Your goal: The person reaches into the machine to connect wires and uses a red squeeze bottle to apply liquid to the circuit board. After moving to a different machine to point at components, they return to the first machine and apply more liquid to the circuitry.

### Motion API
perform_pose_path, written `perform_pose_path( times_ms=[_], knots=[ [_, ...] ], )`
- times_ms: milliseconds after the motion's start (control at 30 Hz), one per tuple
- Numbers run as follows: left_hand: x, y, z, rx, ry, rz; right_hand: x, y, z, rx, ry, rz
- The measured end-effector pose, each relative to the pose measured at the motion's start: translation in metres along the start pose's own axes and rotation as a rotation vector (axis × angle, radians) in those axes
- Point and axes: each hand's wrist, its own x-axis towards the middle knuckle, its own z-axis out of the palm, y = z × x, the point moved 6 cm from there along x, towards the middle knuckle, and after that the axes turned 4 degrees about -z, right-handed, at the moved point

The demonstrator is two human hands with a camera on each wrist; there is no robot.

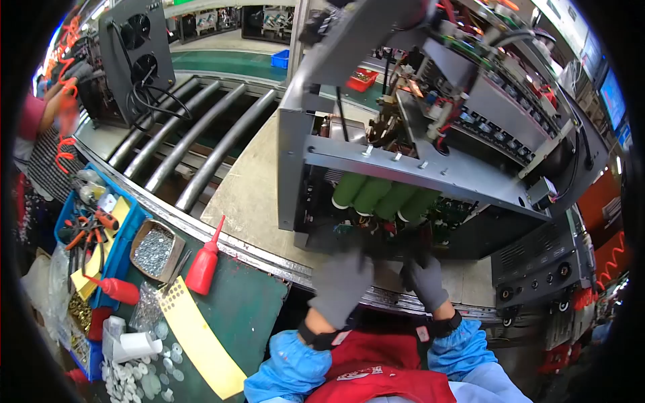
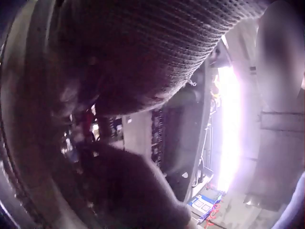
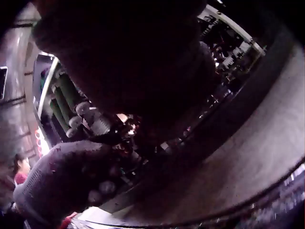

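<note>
Both my hands wear grey knit gloves and reach into the low front opening of a grey metal equipment cabinet (image 1: 291, 168). Green cylinders (image 1: 376, 198) lie in a row just above them. My left hand (image 1: 342, 285), blurred by motion, has its fingertips in the dark under the cylinders. To its right my right hand (image 1: 424, 282) points inward at the cabinet's lower edge. In the right wrist view the gloved fingers (image 3: 62, 176) reach close to small parts and wiring (image 3: 131, 129). Shadow hides the fingertips of both hands, and I cannot tell what they hold.
A green bench (image 1: 248, 309) at left bears a red squeeze bottle (image 1: 203, 269), a box of small metal fasteners (image 1: 156, 250), a yellow strip (image 1: 198, 339) and a blue tool bin (image 1: 134, 218). Behind are conveyor rollers (image 1: 218, 148) and another cabinet (image 1: 138, 64); a person's arm shows far left.
</note>
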Motion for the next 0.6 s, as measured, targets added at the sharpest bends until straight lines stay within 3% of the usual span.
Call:
perform_pose_path(
  times_ms=[100, 133, 200, 267, 367, 467, 600],
  knots=[
    [-0.007, -0.019, -0.084, 0.092, 0.286, -0.04, -0.02, 0.004, -0.015, -0.141, -0.053, -0.114],
    [-0.011, -0.039, -0.102, 0.303, 0.398, -0.064, -0.017, 0.022, -0.019, -0.171, -0.036, -0.267],
    [-0.011, -0.074, -0.141, 0.612, 0.26, -0.423, -0.019, 0.048, -0.021, -0.151, -0.06, -0.257],
    [-0.022, -0.122, -0.156, 0.734, 0.107, -0.665, -0.024, 0.051, -0.021, -0.171, -0.064, -0.289],
    [-0.04, -0.175, -0.162, 0.766, 0.121, -0.873, -0.03, 0.035, -0.022, -0.221, -0.04, -0.371],
    [-0.045, -0.184, -0.167, 0.687, 0.106, -0.86, -0.033, 0.035, -0.022, -0.21, -0.014, -0.404],
    [-0.042, -0.178, -0.167, 0.67, 0.232, -0.645, -0.036, 0.04, -0.022, -0.253, 0.039, -0.478]
  ],
)
